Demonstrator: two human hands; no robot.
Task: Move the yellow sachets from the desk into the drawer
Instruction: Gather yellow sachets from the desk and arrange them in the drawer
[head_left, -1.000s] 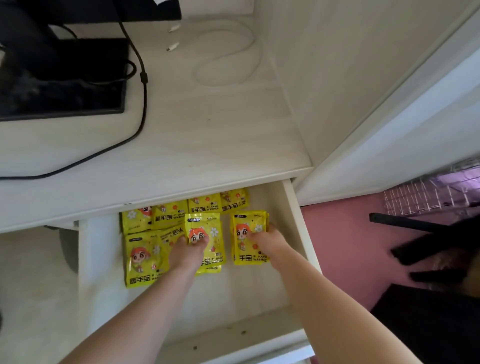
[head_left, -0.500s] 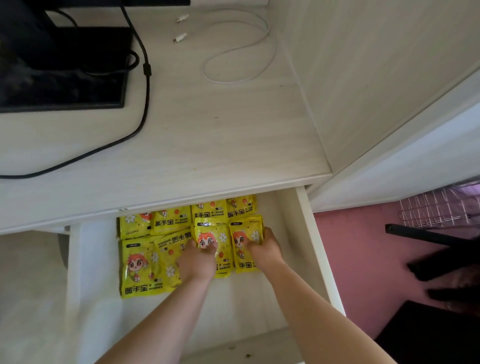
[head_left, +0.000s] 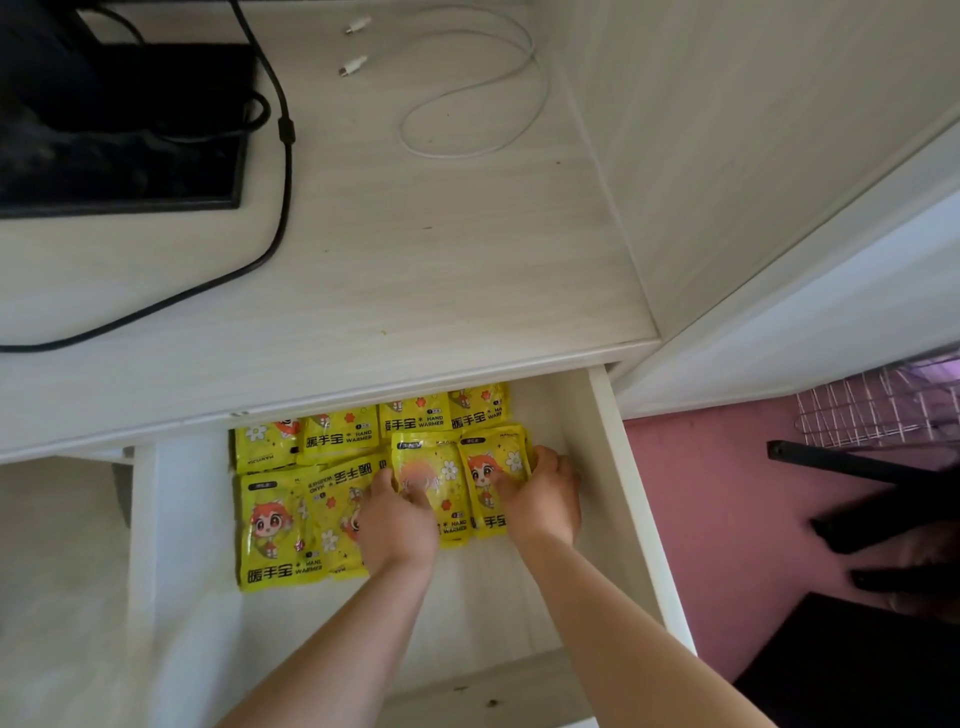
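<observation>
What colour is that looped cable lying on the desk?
White. The looped cable shows best in the head view.
</observation>
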